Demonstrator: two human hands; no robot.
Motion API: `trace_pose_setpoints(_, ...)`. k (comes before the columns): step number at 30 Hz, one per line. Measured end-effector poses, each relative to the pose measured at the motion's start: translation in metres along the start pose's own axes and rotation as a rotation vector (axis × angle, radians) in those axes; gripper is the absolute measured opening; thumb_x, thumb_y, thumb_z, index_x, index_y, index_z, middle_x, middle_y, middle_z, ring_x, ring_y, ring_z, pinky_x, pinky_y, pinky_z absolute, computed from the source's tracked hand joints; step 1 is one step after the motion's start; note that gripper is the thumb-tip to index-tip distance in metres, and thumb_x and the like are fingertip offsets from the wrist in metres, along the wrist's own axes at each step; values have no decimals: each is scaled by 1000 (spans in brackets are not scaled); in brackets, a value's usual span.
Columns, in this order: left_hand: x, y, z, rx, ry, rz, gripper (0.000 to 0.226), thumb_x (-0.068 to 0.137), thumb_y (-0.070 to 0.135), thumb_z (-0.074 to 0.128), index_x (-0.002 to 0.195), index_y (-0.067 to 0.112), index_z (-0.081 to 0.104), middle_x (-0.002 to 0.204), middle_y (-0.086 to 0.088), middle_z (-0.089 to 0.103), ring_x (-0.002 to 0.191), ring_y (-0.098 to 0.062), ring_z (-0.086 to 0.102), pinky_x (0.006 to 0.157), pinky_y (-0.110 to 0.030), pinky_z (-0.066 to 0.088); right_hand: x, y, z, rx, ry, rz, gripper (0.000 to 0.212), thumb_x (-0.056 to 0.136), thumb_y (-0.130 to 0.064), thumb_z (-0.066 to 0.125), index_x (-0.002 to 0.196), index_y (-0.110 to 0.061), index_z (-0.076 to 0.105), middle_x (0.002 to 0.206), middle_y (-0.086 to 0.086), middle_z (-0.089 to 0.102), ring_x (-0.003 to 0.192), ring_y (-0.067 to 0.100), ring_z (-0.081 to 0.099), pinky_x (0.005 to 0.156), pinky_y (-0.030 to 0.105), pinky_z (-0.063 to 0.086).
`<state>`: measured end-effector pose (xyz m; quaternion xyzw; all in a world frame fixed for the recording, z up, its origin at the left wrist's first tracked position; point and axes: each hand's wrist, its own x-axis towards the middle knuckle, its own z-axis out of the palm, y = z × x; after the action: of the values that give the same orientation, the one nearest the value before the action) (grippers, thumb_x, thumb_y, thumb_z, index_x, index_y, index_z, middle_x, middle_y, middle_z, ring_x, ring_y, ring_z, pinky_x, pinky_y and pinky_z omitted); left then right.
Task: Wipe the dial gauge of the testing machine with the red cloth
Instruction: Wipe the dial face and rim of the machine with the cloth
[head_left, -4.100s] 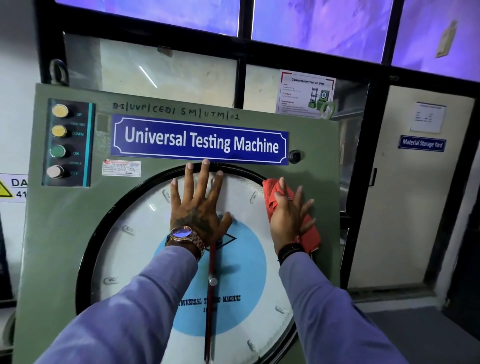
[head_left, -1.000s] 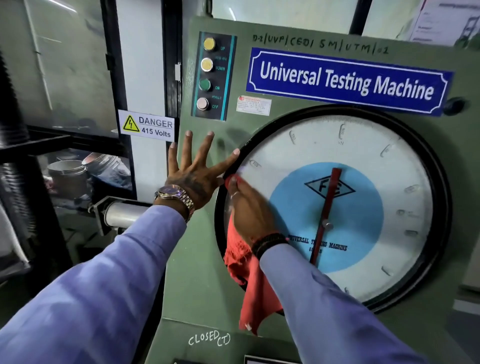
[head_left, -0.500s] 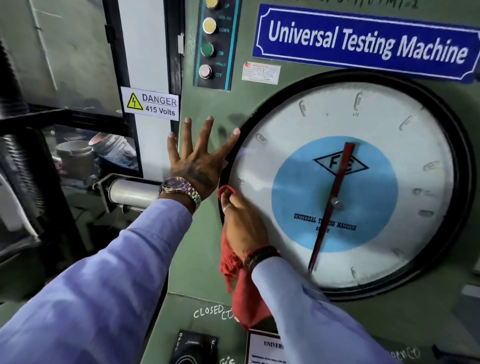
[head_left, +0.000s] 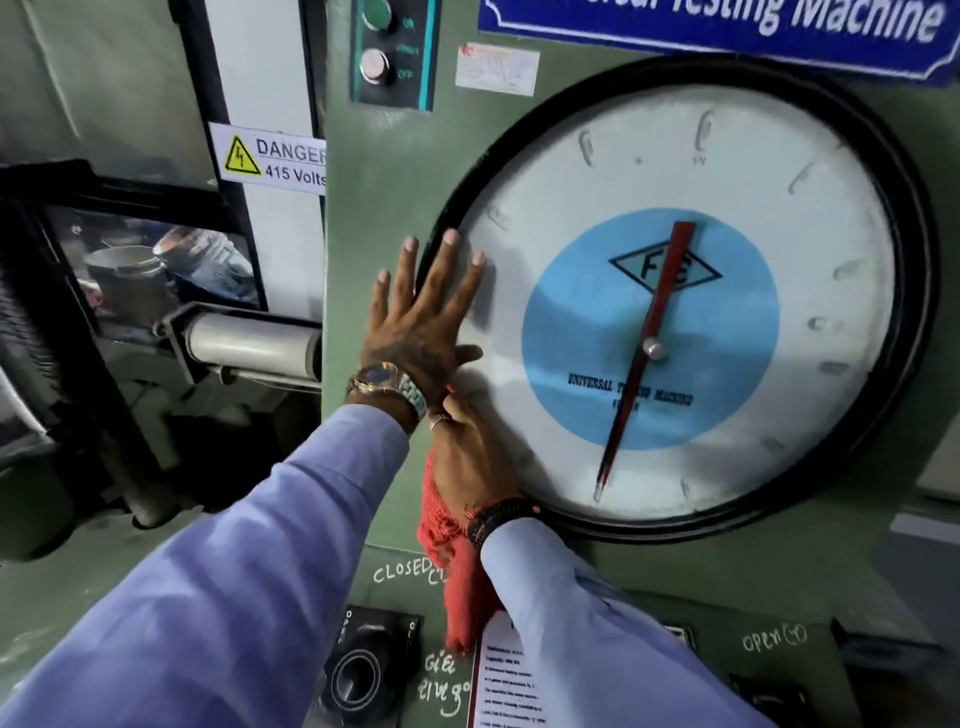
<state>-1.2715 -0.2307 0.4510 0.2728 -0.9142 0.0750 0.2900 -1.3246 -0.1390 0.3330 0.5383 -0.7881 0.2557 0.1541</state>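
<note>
The dial gauge (head_left: 727, 171) is a large round white face with a blue centre, a red pointer and a black rim, set in the green testing machine panel (head_left: 379, 171). My left hand (head_left: 421, 322) lies flat with fingers spread across the gauge's left rim, a watch on its wrist. Just below it, my right hand (head_left: 475, 462) presses the red cloth (head_left: 457, 577) against the lower left of the gauge face. Most of the cloth hangs down under my right wrist, over the panel below.
A blue "Universal Testing Machine" nameplate (head_left: 727, 26) sits above the gauge, push buttons (head_left: 375, 65) at the upper left. A "Danger 415 Volts" sign (head_left: 270, 158) and a metal cylinder (head_left: 249, 343) lie left of the panel. A black knob (head_left: 358, 675) and a printed label (head_left: 511, 680) sit below.
My right hand has slid the red cloth down the gauge's left side to the lower left. My left hand shifted right onto the rim. The view has dropped lower and moved closer.
</note>
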Motion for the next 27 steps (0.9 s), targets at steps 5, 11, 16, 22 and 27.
trace_pose_setpoints(5,-5,10,-2,18,1,-46,116,92,52,76,172,39,-7,181,3,-19,166,-36,-17,130,-68,1,-74,44,8,26,-88,64,58,99,-1,35,155,-11,47,148,12,58,134,33,57,113,46,50)
trace_pose_setpoints(11,-22,51,9,16,-8,41,151,60,79,86,172,37,-6,180,-15,-16,166,-44,-12,132,-68,3,-64,25,11,-79,-96,124,51,94,-8,45,138,-21,67,135,-6,69,119,18,69,96,35,61)
trace_pose_setpoints(16,-22,56,12,-12,-2,21,162,50,70,96,172,37,-6,180,-13,-15,166,-44,-9,131,-66,11,-115,73,8,-215,-117,97,58,95,-9,33,147,-17,57,128,8,67,115,36,63,96,49,57)
trace_pose_setpoints(22,-22,63,12,1,-46,1,164,53,64,98,171,37,-11,179,-16,-20,165,-47,-13,129,-69,8,-117,55,3,-258,-67,173,45,87,-6,50,124,-11,75,112,4,73,98,30,68,87,40,59)
trace_pose_setpoints(27,-20,60,13,-8,-43,14,162,55,62,99,172,36,-10,179,-16,-19,165,-48,-12,129,-71,9,-154,87,-2,-276,-56,288,55,90,-9,34,129,-12,73,108,7,72,95,34,67,83,42,60)
